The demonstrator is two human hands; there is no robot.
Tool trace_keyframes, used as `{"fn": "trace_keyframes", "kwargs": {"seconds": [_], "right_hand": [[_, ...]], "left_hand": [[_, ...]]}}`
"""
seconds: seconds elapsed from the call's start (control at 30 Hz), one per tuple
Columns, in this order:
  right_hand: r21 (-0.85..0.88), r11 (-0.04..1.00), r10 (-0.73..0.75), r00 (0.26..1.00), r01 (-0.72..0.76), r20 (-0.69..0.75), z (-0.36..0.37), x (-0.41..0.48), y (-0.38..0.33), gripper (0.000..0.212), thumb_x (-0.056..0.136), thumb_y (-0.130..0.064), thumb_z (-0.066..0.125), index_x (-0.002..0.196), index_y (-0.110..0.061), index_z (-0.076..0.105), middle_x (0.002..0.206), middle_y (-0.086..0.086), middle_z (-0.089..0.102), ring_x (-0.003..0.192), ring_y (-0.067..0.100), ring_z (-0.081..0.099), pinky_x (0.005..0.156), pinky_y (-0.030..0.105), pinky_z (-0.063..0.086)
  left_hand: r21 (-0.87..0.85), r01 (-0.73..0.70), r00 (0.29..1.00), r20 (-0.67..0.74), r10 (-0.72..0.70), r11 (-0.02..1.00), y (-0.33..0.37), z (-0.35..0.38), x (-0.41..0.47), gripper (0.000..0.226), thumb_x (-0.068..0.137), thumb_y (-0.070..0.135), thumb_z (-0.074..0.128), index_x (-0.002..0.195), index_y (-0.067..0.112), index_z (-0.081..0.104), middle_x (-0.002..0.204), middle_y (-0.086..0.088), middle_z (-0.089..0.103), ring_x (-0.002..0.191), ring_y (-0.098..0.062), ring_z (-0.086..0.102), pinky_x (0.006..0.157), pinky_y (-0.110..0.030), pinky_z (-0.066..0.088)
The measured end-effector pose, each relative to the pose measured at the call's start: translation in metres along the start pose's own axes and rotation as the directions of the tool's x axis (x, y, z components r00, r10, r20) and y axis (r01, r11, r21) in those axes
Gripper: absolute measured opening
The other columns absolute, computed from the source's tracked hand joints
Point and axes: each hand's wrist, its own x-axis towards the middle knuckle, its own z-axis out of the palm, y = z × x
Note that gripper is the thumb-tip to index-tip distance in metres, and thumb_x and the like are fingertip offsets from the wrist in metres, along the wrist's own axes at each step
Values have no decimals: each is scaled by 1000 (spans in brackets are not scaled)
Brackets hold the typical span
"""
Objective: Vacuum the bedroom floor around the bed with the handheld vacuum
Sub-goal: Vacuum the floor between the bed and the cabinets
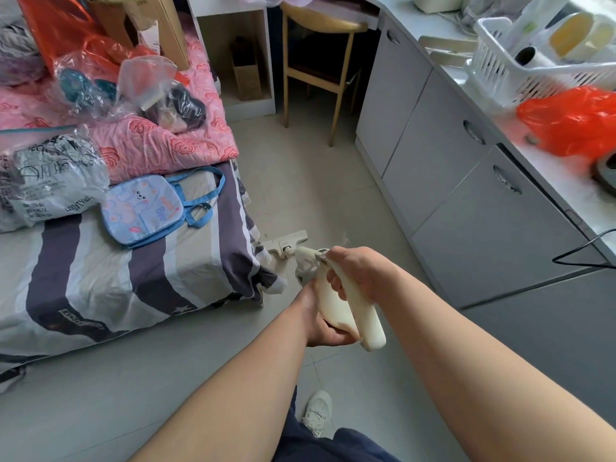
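I hold a cream handheld vacuum [346, 308] with both hands over the grey tile floor [310, 181]. My right hand [358, 271] is wrapped around the top of its handle. My left hand [321, 323] cups the body from below. The vacuum's white floor head [286, 243] rests on the tiles right beside the corner of the bed [140, 271], whose striped grey and purple sheet hangs down there. The tube between body and head is mostly hidden behind the vacuum body.
Grey cabinets [443, 151] line the right side, with a dark cable [580, 251] hanging off the counter. A wooden chair [320, 58] stands at the far end of the aisle. Bags and a blue backpack [146, 211] lie on the bed. My shoe [318, 411] is below.
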Motion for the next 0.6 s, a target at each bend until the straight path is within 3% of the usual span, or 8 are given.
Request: {"fn": "trace_keyframes", "kwargs": {"seconds": [0.1, 0.23, 0.3, 0.47, 0.6], "right_hand": [[-18, 1000, -7, 1000, 7, 2, -5, -5, 0, 26, 90, -16, 46, 69, -2, 53, 57, 11, 48, 40, 18, 40, 44, 20, 31], [-4, 1000, 4, 1000, -4, 24, -7, -11, 5, 26, 91, -16, 46, 71, -3, 52, 57, 10, 47, 41, 18, 39, 44, 20, 30], [19, 1000, -7, 1000, 6, 27, -4, -11, 10, 25, 91, -17, 46, 71, -3, 53, 56, 10, 47, 41, 17, 40, 44, 20, 31], [62, 998, -12, 1000, 11, 23, 12, -8, 17, 19, 88, -14, 46, 72, -5, 52, 58, 10, 47, 40, 17, 41, 44, 19, 31], [85, 996, -6, 999, 2, 50, 23, -3, 17, 18, 89, -15, 46, 75, -6, 52, 58, 10, 46, 39, 15, 40, 43, 18, 31]], "left_hand": [[19, 4, 1000, 13, -4, 1000, -6, 7, -5, 38, 49, 24, 76, 83, 18, 60, 104, 2, 55, 102, -25, 55, 109, -47, 38], [28, 1, 1000, 11, -1, 1000, -16, 9, -10, 42, 49, 28, 76, 86, 15, 62, 106, -2, 58, 105, -28, 57, 109, -49, 39], [30, -3, 1000, -3, 3, 1000, -18, 4, -11, 36, 52, 31, 76, 80, 12, 65, 101, -5, 62, 103, -29, 59, 107, -47, 42], [47, -21, 999, -47, 23, 999, -16, -14, -12, 31, 68, 41, 76, 76, 12, 69, 83, -7, 68, 90, -29, 65, 84, -47, 54], [31, -25, 997, -67, 27, 999, -12, -21, -19, 34, 72, 43, 73, 65, 10, 69, 78, -6, 66, 88, -28, 62, 86, -47, 53]]}}
